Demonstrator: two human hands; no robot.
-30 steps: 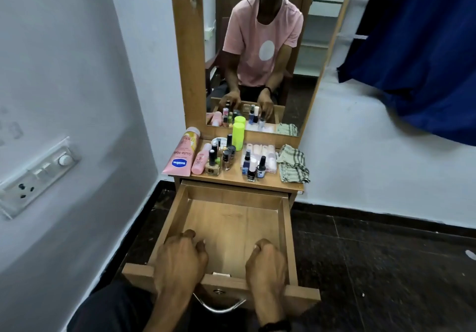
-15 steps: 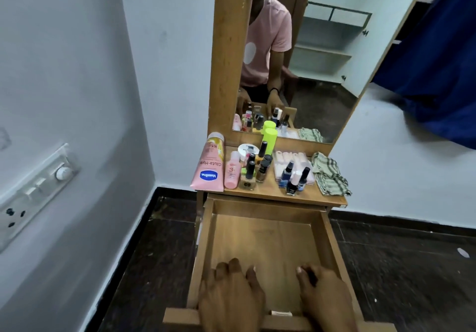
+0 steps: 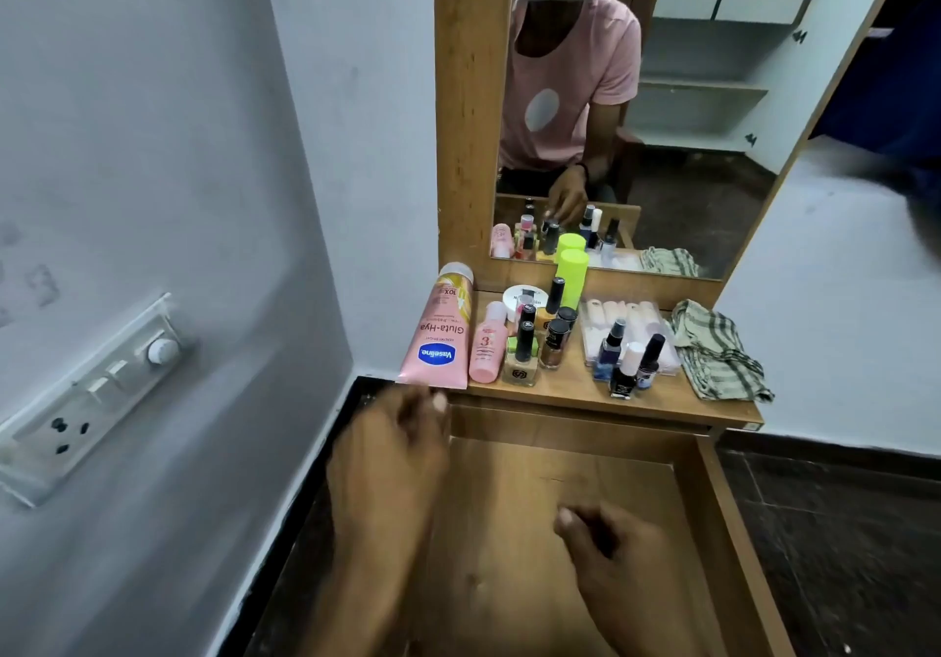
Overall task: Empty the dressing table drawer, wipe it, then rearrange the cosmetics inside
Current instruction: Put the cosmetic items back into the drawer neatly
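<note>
Hovering at the far left corner of the pulled-out wooden drawer [image 3: 519, 529], a person's left hand [image 3: 392, 458] is raised just below the near end of a pink Vaseline tube [image 3: 438, 335]. Its fingers [image 3: 435, 404] are blurred, loosely bent and holding nothing; whether they touch the tube cannot be told. The right hand [image 3: 616, 570] hangs over the drawer's bare floor, fingers [image 3: 568, 521] loosely curled and holding nothing. The cosmetics stand on the dressing table surface [image 3: 575, 386] beyond the drawer: the tube at far left, a small pink bottle [image 3: 488, 345] beside it, nail polish bottles [image 3: 522, 351], a neon green bottle [image 3: 573, 274] against the mirror [image 3: 687, 147], and a clear packet [image 3: 631, 320]. A checked cloth [image 3: 718, 351] lies crumpled at the right end.
</note>
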